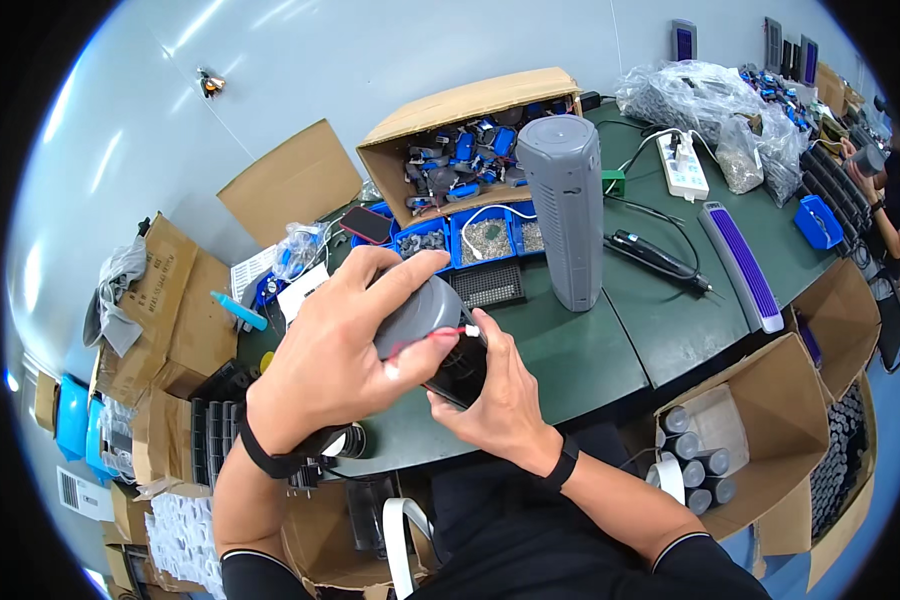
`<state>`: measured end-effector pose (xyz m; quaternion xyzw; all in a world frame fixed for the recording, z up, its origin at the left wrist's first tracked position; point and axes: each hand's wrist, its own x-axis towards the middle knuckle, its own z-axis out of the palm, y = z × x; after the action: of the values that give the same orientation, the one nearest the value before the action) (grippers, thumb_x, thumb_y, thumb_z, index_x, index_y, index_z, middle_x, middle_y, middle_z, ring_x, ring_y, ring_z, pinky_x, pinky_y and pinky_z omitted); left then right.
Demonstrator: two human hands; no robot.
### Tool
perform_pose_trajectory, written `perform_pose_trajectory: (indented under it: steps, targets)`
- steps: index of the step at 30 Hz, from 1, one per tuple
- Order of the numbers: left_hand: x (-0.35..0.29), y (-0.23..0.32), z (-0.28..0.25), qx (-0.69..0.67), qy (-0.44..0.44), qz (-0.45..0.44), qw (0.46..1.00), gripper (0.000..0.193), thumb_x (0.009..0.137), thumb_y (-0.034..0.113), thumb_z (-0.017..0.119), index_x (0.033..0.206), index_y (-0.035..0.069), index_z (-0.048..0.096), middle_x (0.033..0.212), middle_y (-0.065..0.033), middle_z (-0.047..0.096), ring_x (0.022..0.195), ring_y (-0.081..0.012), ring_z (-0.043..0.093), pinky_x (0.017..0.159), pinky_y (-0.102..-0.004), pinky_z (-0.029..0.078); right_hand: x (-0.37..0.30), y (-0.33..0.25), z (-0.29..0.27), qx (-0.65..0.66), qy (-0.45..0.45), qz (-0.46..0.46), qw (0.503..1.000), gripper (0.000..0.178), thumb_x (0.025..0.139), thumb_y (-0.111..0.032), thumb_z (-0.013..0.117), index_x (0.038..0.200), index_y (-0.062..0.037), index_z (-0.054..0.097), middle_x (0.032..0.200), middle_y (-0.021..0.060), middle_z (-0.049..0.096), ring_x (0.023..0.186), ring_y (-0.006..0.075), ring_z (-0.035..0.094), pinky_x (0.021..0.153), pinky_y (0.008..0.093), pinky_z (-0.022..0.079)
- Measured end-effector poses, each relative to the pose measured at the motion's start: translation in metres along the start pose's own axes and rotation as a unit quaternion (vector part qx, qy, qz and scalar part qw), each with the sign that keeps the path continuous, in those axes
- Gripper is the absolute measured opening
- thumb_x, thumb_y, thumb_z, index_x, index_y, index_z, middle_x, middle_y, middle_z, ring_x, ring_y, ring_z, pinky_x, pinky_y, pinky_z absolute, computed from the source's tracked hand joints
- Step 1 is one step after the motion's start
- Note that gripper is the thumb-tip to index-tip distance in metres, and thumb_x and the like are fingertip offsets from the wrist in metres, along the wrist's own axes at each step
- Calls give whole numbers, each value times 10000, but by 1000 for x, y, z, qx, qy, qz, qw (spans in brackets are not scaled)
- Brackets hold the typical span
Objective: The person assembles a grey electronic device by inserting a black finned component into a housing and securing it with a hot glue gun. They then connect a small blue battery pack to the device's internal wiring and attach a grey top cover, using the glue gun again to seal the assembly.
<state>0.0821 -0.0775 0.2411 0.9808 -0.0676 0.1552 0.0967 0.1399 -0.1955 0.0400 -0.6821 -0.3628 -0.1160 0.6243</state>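
Observation:
Above the near edge of the green table, my left hand (320, 350) curls its fingers around a grey round cap (425, 312). A red wire ending in a small white connector (471, 330) runs out beside my left thumb. Just below the cap, my right hand (500, 405) grips a black housing (460, 372), its fingertips close to the connector. My fingers hide much of both parts, and I cannot tell whether cap and housing are joined. Beyond my right hand, a tall grey slotted tower casing (562, 215) stands upright on the table.
Behind are a carton of blue-and-grey parts (460, 155) and blue bins of screws (487, 240). To the right lie an electric screwdriver (660, 260), a purple-faced panel (740, 265) and a power strip (682, 165). An open carton with grey cylinders (770, 410) stands lower right. A co-worker's hand (858, 165) shows far right.

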Motion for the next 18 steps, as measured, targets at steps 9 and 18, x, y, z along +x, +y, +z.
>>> perform_pose_trajectory:
  steps: [9,18]
  targets:
    - [1,-3,-3,-13,-40,12,999,573,880,207,761,1409,40,616,1308,-232,631,1099,-407,666,952,-435,537,-2,1,0,-14,3,-18,1000,1123,695,-165,892,1602,4,251,1228,231,586,1097,410,623,913,474,551]
    - [-4,15,-1,83,-19,-6,996,644,958,348,726,1442,-27,524,1355,-265,615,1234,-437,605,1070,-481,466,-9,6,0,17,-63,27,998,1204,706,-112,847,1663,23,130,1442,279,504,1328,427,531,1105,464,449]
